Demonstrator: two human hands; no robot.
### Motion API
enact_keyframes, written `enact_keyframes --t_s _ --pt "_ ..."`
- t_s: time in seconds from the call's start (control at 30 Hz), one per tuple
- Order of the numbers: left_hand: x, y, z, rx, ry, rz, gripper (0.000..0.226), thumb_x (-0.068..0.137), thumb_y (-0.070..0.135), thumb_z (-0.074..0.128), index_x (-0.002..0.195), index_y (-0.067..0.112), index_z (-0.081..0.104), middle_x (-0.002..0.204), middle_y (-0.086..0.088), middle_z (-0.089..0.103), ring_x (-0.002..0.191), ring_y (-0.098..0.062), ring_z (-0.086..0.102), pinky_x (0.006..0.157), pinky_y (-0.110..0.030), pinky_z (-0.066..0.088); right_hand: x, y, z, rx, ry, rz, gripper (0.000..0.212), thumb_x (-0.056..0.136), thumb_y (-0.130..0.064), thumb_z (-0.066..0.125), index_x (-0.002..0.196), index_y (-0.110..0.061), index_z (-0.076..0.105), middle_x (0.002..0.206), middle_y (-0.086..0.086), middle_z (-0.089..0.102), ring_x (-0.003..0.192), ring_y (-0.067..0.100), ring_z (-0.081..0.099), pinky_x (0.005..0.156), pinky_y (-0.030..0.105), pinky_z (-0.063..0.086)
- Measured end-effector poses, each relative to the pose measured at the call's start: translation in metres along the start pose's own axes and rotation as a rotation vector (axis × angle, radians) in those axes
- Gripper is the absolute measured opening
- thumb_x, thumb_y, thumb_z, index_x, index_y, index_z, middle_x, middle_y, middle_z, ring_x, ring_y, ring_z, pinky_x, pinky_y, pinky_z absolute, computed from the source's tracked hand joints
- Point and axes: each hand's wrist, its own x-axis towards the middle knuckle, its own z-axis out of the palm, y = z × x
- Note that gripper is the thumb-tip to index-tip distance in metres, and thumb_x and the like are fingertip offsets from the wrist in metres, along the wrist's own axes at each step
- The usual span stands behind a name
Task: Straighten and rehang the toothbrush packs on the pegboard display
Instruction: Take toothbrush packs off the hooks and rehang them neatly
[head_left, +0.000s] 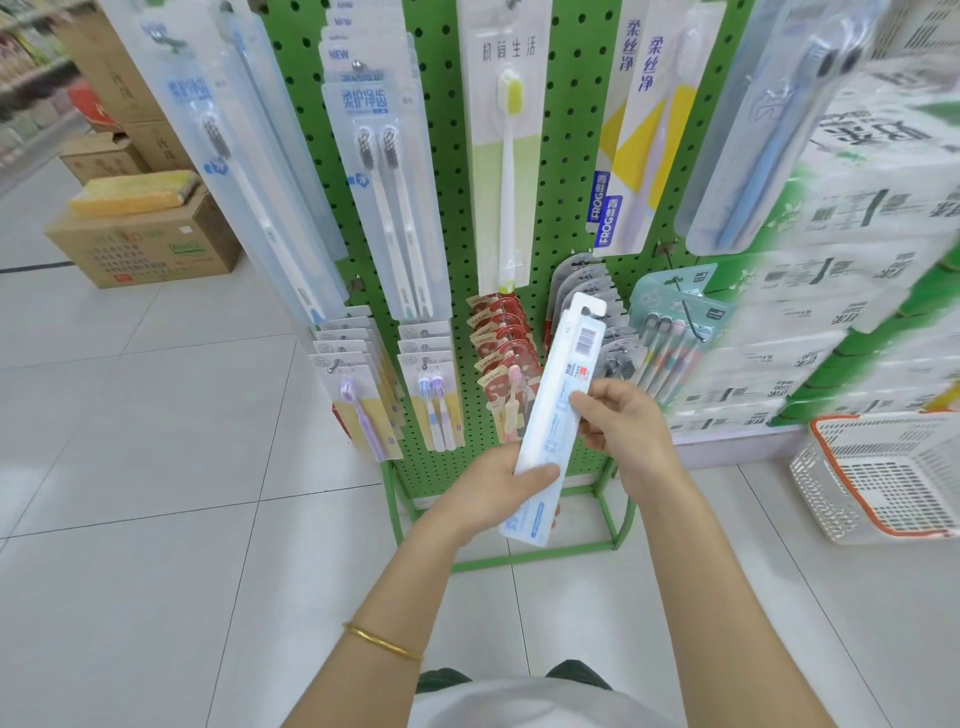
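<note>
Leaning a little to the right, a long narrow toothbrush pack (571, 358) is held just in front of the green pegboard (566, 156), with its long axis nearly upright and its hang-hole end pointed up. The lower part is gripped by the left hand (493, 493), the thumb laid across the face, and the middle edge is pinched by the right hand (623, 426). The pack is seen as flat, glossy, pale blue and white, with a barcode near the top; the board is pierced with rows of round holes.
</note>
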Motion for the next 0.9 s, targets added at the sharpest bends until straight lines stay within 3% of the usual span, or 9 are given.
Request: enact_keyframes --t_s 0.07,0.27,0.37,0.43,0.5,0.6,0.67,0.77,0.9 --pt "0.003 0.006 -0.001 0.060 0.074 0.000 0.017 0.098 0.033 0.050 0.096 0.020 0.060 0.095 -0.001 0.066 0.089 -0.019 0.063 0.085 -0.037 0.051 -0.002 -0.002 -0.002 -0.035 -0.092 -0.031 0.007 0.089 -0.007 0.062 0.085 -0.010 0.065 0.077 0.006 0.068 0.056 0.008 0.056 0.053 0.019 0.043" --pt "0.020 0.039 -0.022 -0.120 0.364 0.117 0.031 0.095 0.043 0.049 0.100 0.014 0.061 0.098 -0.006 0.070 0.091 -0.021 0.068 0.084 -0.044 0.055 -0.003 -0.005 -0.004 -0.095 -0.275 -0.065 0.003 0.086 -0.008 0.066 0.084 -0.010 0.067 0.077 0.007 0.069 0.062 0.011 0.057 0.059 0.021 0.042" --pt "0.021 0.055 -0.035 -0.182 0.522 0.233 0.022 0.094 0.036 0.054 0.095 0.014 0.058 0.097 -0.008 0.068 0.085 -0.017 0.063 0.075 -0.029 0.051 -0.003 -0.008 -0.005 -0.112 -0.358 -0.071 0.003 0.084 -0.007 0.068 0.083 -0.009 0.065 0.083 0.011 0.069 0.071 0.017 0.058 0.063 0.024 0.043" --pt "0.020 0.062 -0.042 -0.229 0.548 0.302 0.011 0.095 0.025 0.056 0.089 0.016 0.057 0.088 -0.005 0.065 0.077 -0.013 0.059 0.065 -0.019 0.047 -0.002 -0.009 -0.003 -0.096 -0.388 -0.074 0.004 0.084 -0.006 0.068 0.086 -0.005 0.064 0.085 0.012 0.069 0.073 0.019 0.057 0.062 0.023 0.044" --pt "0.017 0.066 -0.046 -0.273 0.527 0.329 0.011 0.095 0.019 0.056 0.086 0.015 0.057 0.081 -0.003 0.064 0.070 -0.012 0.057 0.058 -0.020 0.046 -0.002 -0.011 -0.001 -0.083 -0.406 -0.081 0.005 0.084 -0.005 0.067 0.085 -0.006 0.063 0.084 0.008 0.070 0.074 0.017 0.059 0.062 0.022 0.046" --pt "0.013 0.066 -0.051 -0.357 0.492 0.343 0.010 0.095 0.016 0.056 0.086 0.012 0.058 0.081 -0.003 0.066 0.073 -0.015 0.060 0.067 -0.029 0.048 0.000 -0.013 0.003 -0.048 -0.457 -0.062 0.007 0.083 -0.009 0.068 0.084 -0.009 0.061 0.089 0.006 0.071 0.084 0.020 0.063 0.078 0.036 0.053" --pt "0.011 0.065 -0.055 -0.439 0.482 0.343 0.010 0.095 0.014 0.055 0.086 0.013 0.059 0.080 -0.001 0.067 0.074 -0.014 0.061 0.074 -0.032 0.050 0.002 -0.013 0.006 0.021 -0.524 -0.033 0.019 0.078 -0.022 0.075 0.083 -0.010 0.061 0.091 0.004 0.071 0.086 0.020 0.065 0.084 0.040 0.053" --pt "0.007 0.064 -0.062 -0.524 0.472 0.341 0.011 0.096 0.013 0.054 0.087 0.015 0.060 0.076 0.004 0.067 0.074 -0.012 0.062 0.082 -0.037 0.050 0.003 -0.015 0.014 0.105 -0.644 0.008 0.058 0.055 -0.048 0.087 0.089 -0.010 0.061 0.089 -0.001 0.071 0.082 0.014 0.066 0.075 0.029 0.055" --pt "-0.001 0.066 -0.069 -0.557 0.456 0.362 0.012 0.096 0.013 0.052 0.088 0.015 0.061 0.073 0.007 0.066 0.070 -0.007 0.061 0.074 -0.028 0.049 0.004 -0.020 0.028 0.068 -0.761 0.034 0.095 0.056 -0.056 0.084 0.122 0.004 0.052 0.108 0.008 0.069 0.101 0.023 0.065 0.086 0.032 0.053"
